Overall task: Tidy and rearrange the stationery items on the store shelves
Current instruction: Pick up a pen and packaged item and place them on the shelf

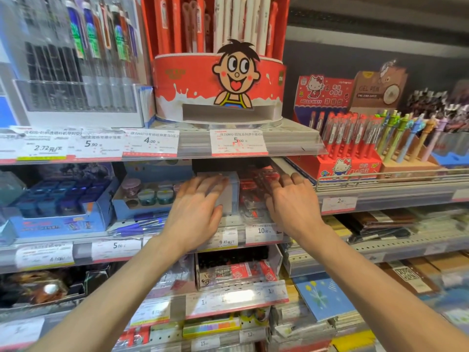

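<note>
Glossy clear plastic box [229, 191]

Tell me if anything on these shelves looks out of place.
Yes: loose blue pens lie flat along the shelf edge in front of the blue tray, outside any box. Left hand and right hand rest on packs beside them.

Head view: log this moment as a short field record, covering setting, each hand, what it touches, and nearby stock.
setting: store shelves with price tags along the shelf edge
left hand: fingers spread flat on a clear box, thumb at its front
right hand: fingers laid on red packaged items
above: red round pen display with a cartoon face
left of hands: blue pens lying loose on the shelf
right: Hello Kitty pen box
</note>
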`<state>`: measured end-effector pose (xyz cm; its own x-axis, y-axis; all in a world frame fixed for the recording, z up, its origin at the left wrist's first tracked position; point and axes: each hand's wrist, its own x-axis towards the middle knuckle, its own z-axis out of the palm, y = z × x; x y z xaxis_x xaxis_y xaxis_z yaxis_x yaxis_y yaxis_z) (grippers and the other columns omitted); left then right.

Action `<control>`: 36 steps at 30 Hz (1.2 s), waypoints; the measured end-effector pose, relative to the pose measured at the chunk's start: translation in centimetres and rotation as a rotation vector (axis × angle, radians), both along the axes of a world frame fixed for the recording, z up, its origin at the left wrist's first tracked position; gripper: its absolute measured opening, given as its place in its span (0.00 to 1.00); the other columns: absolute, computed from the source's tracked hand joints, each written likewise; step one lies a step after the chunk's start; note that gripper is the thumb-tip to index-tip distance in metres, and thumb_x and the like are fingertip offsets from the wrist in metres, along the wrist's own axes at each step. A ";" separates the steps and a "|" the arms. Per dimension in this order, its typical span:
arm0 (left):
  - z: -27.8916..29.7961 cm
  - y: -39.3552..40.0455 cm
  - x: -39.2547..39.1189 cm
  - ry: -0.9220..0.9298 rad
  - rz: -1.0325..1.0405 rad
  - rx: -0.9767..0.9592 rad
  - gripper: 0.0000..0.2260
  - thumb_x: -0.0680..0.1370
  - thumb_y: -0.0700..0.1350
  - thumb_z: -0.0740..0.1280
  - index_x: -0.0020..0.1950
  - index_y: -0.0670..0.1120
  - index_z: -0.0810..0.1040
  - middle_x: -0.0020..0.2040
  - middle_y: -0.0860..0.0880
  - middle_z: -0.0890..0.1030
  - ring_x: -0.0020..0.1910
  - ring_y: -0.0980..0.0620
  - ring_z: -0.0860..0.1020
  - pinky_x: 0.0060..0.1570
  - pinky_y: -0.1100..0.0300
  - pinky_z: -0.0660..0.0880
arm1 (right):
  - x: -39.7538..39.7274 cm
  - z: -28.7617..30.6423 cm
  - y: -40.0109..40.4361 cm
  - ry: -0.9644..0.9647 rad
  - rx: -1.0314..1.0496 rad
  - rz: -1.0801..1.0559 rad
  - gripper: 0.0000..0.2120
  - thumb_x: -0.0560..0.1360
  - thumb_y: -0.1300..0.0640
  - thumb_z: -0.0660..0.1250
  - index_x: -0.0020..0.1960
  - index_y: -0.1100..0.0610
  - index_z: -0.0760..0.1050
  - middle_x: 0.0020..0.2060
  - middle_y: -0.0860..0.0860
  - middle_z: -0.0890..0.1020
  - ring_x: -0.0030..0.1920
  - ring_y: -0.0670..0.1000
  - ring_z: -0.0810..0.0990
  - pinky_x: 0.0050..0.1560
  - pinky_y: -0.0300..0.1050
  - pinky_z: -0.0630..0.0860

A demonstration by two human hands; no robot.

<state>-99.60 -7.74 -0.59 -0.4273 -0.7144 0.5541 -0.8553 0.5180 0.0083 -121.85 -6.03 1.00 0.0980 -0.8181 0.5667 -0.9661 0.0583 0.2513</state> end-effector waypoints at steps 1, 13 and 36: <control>-0.1 0.0 0.0 0.008 -0.001 -0.012 0.24 0.77 0.50 0.61 0.74 0.49 0.69 0.73 0.49 0.71 0.72 0.46 0.67 0.73 0.44 0.60 | -0.1 0.0 0.1 -0.021 -0.008 0.023 0.15 0.75 0.50 0.66 0.53 0.59 0.81 0.50 0.60 0.84 0.52 0.62 0.80 0.49 0.54 0.75; -4.3 4.5 1.6 0.454 -0.128 -0.003 0.18 0.80 0.48 0.63 0.70 0.45 0.74 0.69 0.50 0.73 0.69 0.50 0.69 0.70 0.53 0.65 | -1.2 -5.0 4.8 -0.454 -0.187 0.389 0.21 0.80 0.45 0.63 0.66 0.58 0.75 0.64 0.53 0.77 0.67 0.56 0.73 0.68 0.58 0.68; -19.0 8.0 -2.1 0.754 0.262 0.622 0.19 0.80 0.46 0.65 0.71 0.51 0.71 0.64 0.53 0.75 0.45 0.64 0.76 0.48 0.60 0.75 | -0.8 -21.6 7.0 -1.077 0.214 0.056 0.21 0.80 0.41 0.60 0.68 0.51 0.71 0.58 0.45 0.76 0.41 0.42 0.79 0.47 0.50 0.79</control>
